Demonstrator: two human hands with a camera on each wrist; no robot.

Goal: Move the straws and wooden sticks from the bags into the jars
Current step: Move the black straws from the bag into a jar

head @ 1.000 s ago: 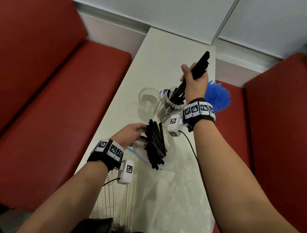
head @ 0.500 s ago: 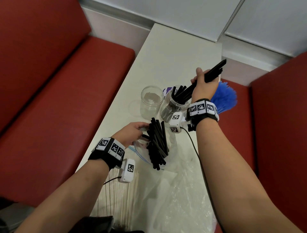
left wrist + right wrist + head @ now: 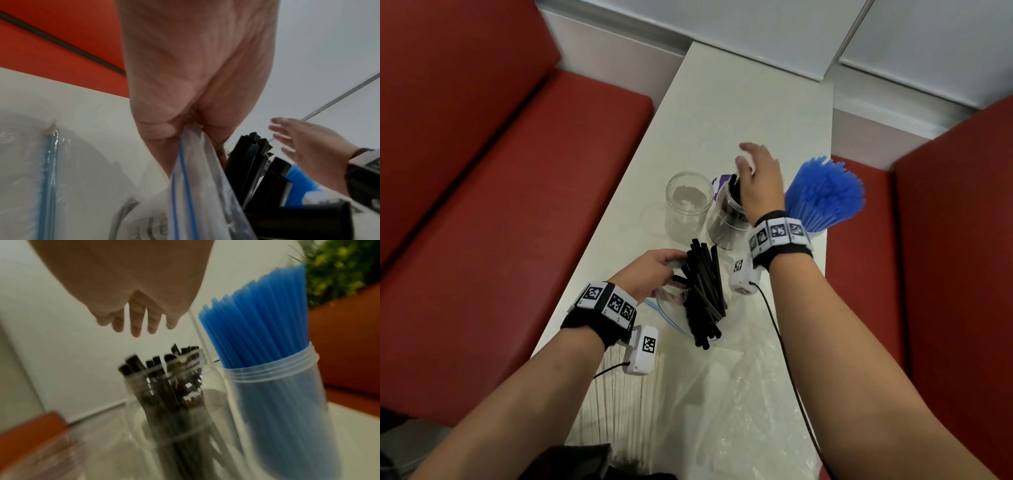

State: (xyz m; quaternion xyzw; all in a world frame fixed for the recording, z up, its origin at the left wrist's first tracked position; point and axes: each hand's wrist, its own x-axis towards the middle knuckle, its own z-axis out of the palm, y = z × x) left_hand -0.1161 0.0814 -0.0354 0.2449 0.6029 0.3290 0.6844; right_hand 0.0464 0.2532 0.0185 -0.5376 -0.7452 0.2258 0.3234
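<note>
Hovering empty with fingers spread above the middle jar (image 3: 726, 219), the right hand (image 3: 760, 181) stood far of the black straws (image 3: 703, 294), whose long axis ran toward it from the bag (image 3: 197, 191) mouth that the nearer left hand (image 3: 650, 274) pinched.

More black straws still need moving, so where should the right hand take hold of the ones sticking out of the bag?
Probably around the free upper ends of the black straws, coming from above on the right; the left hand holds the bag edge on their left.
</note>
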